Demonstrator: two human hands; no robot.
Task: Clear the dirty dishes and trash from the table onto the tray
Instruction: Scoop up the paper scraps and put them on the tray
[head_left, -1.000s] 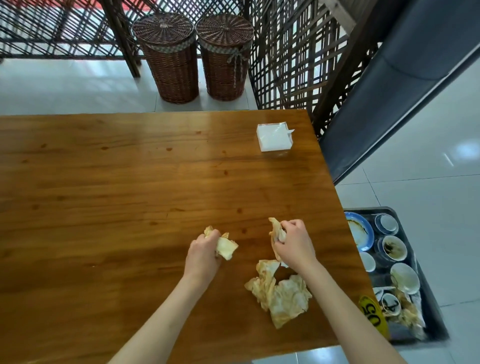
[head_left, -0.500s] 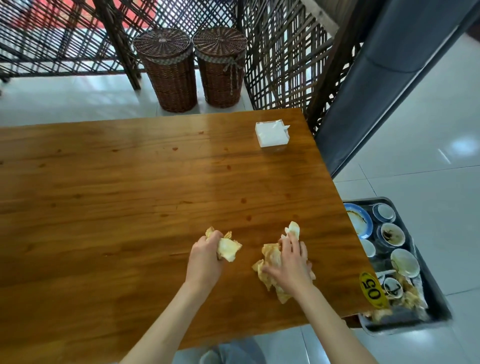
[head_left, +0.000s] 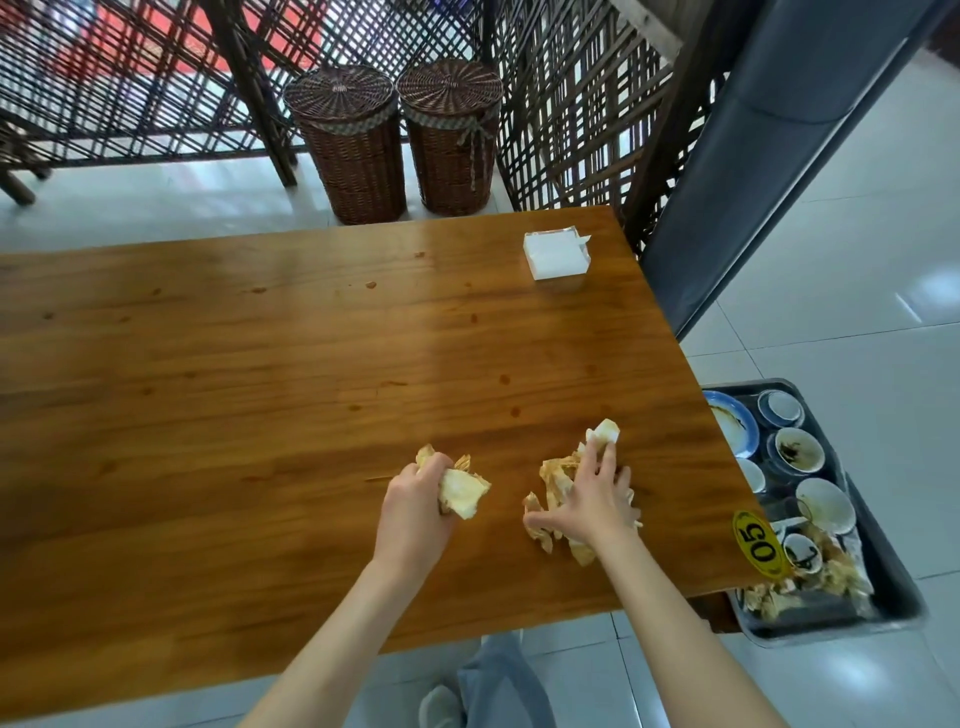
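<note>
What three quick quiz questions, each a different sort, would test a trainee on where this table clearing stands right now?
1. True or false: the left hand holds a crumpled stained napkin.
2. What lies under the right hand? A) a bowl B) a pile of dirty napkins C) the white tissue box
3. Fill in: the tray of dirty dishes sits off the table's ____ edge, lower than the tabletop.

Key: 1 true; 2 B; 3 right.
</note>
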